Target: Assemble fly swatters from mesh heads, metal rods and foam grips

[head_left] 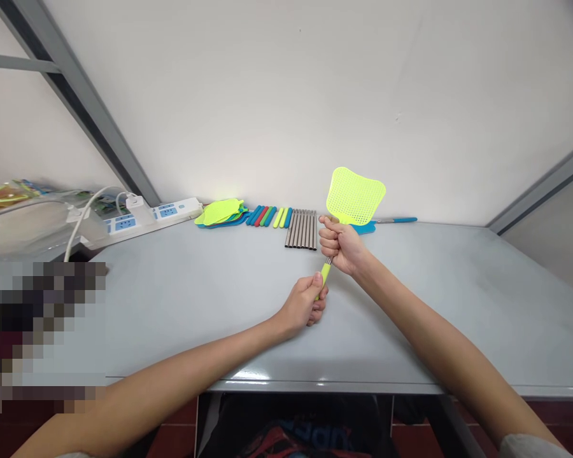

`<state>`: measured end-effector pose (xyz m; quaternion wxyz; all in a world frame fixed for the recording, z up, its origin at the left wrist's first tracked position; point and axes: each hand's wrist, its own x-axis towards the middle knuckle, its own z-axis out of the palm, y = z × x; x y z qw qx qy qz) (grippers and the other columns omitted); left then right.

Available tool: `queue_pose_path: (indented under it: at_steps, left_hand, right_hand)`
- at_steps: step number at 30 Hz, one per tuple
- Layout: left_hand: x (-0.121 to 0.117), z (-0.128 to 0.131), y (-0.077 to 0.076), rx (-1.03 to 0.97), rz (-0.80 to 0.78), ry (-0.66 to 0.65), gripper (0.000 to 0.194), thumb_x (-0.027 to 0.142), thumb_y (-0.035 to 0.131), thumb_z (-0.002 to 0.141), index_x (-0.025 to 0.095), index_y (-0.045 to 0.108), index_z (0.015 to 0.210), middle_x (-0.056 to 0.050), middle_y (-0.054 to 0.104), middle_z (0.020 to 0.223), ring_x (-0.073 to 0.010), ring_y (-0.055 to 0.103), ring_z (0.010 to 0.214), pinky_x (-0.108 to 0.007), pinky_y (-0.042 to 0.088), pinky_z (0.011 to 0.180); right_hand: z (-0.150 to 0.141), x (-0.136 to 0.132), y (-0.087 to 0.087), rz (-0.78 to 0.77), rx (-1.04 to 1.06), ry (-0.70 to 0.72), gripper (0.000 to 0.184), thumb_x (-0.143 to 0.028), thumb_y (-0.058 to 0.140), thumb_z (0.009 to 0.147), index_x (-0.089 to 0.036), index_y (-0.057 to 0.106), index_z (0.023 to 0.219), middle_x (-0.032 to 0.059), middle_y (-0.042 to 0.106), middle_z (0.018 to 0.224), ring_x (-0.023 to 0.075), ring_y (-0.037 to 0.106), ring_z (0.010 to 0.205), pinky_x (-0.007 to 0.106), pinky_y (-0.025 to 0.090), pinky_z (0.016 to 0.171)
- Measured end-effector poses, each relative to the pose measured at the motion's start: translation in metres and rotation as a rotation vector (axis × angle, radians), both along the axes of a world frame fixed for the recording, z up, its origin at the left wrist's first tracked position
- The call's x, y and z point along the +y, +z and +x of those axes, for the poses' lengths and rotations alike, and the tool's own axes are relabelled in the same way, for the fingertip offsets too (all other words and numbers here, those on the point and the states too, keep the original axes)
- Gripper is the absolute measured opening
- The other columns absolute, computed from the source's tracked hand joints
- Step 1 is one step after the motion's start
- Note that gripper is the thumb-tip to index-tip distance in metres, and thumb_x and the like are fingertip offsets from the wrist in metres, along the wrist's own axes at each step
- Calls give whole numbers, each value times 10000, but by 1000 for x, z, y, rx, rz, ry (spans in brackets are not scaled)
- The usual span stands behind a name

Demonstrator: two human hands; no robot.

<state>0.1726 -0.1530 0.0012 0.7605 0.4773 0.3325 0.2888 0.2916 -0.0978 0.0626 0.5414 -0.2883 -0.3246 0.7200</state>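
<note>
Both of my hands grip a yellow-green fly swatter (pixel 356 196), held tilted above the table with its meshed head up. My right hand (pixel 341 245) is wrapped round the upper shaft just below the head. Lower down, my left hand (pixel 306 299) is closed on the yellow-green handle, whose end shows past the thumb. A short bit of metal shaft shows between the two hands. Behind my right hand lies a blue fly swatter (pixel 396 220), partly hidden. To the left of that hand are several metal tubes (pixel 302 230) laid side by side.
Coloured handle grips (pixel 268 216) lie in a row left of the tubes. A pile of swatter heads (pixel 222 211) sits farther left, beside a white power strip (pixel 167 215) with cables. Plastic bags (pixel 33 216) are at the far left. A wall (pixel 291 95) closes off the grey table (pixel 195 286) behind.
</note>
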Motion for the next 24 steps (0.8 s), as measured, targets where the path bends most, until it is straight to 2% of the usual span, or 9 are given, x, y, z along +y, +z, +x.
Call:
queue_pose_path:
  at_steps: [6,11,13,19,21,24]
  left_hand:
    - [0,2,1,5,63,-1,410,542,315,769,172,318,590,83,229,433,-15,161,332,-143,126,318]
    - [2,7,1,125,156,-2,405,548,287,770,179,323,605,82,228,444,-30,175,344,-164,156,336]
    - [1,9,1,221,272,20,412,551,262,775,178,336,615,70,265,463,-42,220,362,-179,193,358]
    - [3,5,5,643,788,188,379,490,251,808,181,359,617,38,375,536,-95,359,498,-212,255,463]
    - [6,2,10,786,895,171,338,432,219,836,190,391,676,28,434,568,-113,402,525,-222,262,480]
    - [9,0,19,995,1033,129,285,357,211,856,191,413,741,-10,511,678,-139,470,610,-234,287,516]
  right_hand:
    - [-1,-9,1,19,29,-54,171,-145,312,832,-185,402,691,-100,137,419,33,84,302,128,75,278]
    - [7,-9,-5,-19,105,-160,125,-126,364,809,-167,429,710,-99,187,423,29,146,290,127,113,268]
    - [10,-8,-8,-67,130,-212,99,-123,389,796,-156,441,719,-100,198,423,28,165,290,129,131,267]
    - [14,-12,-9,-264,139,-338,101,-85,389,739,-140,459,693,-94,231,398,43,251,319,157,237,320]
    - [12,-15,-8,-262,156,-382,129,-105,376,738,-156,432,634,-91,227,384,52,251,321,172,251,332]
    - [7,-19,-9,-258,222,-463,253,-168,353,761,-179,280,518,-90,175,363,61,197,308,186,234,326]
